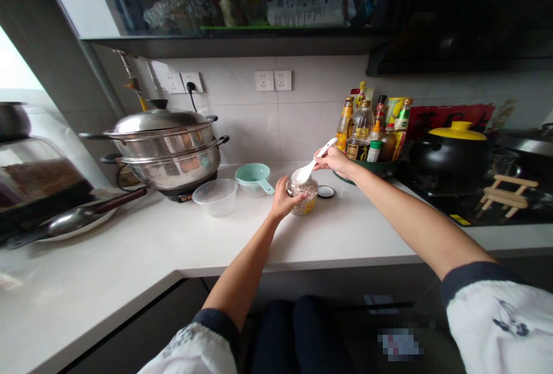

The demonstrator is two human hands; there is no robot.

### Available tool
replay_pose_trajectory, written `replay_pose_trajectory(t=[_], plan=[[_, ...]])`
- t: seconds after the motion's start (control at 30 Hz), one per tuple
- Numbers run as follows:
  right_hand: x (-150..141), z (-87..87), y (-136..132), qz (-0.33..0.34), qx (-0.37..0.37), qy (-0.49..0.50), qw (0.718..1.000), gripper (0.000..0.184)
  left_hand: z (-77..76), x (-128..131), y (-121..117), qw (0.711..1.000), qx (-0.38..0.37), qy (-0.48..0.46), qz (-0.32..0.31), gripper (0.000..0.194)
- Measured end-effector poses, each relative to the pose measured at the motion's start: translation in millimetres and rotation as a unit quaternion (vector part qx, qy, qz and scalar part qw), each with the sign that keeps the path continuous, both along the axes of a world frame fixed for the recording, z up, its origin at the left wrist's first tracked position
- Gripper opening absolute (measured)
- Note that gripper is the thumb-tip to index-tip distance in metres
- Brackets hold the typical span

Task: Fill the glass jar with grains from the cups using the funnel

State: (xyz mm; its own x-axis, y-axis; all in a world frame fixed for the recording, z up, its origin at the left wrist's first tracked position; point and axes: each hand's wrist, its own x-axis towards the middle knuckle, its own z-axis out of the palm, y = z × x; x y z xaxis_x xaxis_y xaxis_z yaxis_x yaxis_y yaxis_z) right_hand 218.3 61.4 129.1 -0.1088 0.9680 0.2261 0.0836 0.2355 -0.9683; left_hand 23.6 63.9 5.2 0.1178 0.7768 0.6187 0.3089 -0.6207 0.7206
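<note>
At twelve o'clock, a clear, yellow-labelled jar (309, 207) of speckled grains, steadied by the left hand's curled fingers (286, 199); right-hand fingers (330, 159) grasp a white spoon (305, 172) at its mouth.

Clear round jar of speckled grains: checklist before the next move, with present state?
1. Clear round jar upright on counter: ok.
2. Left hand steadying jar: ok, grip around its side.
3. Long-handled white spoon held by right hand: ok, grip on handle.
4. Spoon clear of jar: not ok, its head is at the mouth.
5. Round dark-rimmed lid off: ok, lies beside jar.
6. Grains in spoon: cannot tell.
</note>
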Motion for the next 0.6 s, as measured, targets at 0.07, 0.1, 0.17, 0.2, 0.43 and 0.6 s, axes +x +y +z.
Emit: replay_pose_trajectory(t=[0.07, 0.1, 0.17, 0.2, 0.43, 0.6], plan=[[-2.7, -1.4, 2.3, -0.001, -0.009, -0.012, 1.000, 0.020, -1.8, 0.0, 0.5, 1.000, 0.000, -0.008, -0.008, 0.074], [-3.9, -2.2, 3.5, -0.004, -0.008, -0.019, 1.000, 0.020, -2.7, 0.1, 0.6, 1.000, 0.003, -0.012, -0.011, 0.075], [-6.0, -4.2, 6.2, -0.013, 0.000, -0.038, 0.999, 0.020, -4.5, 0.3, 1.0, 1.000, 0.011, -0.019, -0.016, 0.075], [-6.7, -5.4, 7.7, -0.018, 0.005, -0.050, 0.999, 0.020, -5.4, 0.4, 1.4, 0.999, 0.015, -0.022, -0.018, 0.075], [-7.2, -14.4, 15.1, -0.022, 0.049, -0.104, 0.993, 0.020, -10.9, 0.7, 6.4, 0.999, 0.031, -0.032, -0.022, 0.079], [-4.8, -9.7, 13.1, -0.030, 0.077, -0.087, 0.993, 0.017, -11.5, 0.0, 5.1, 0.999, 0.035, -0.034, -0.023, 0.081]])
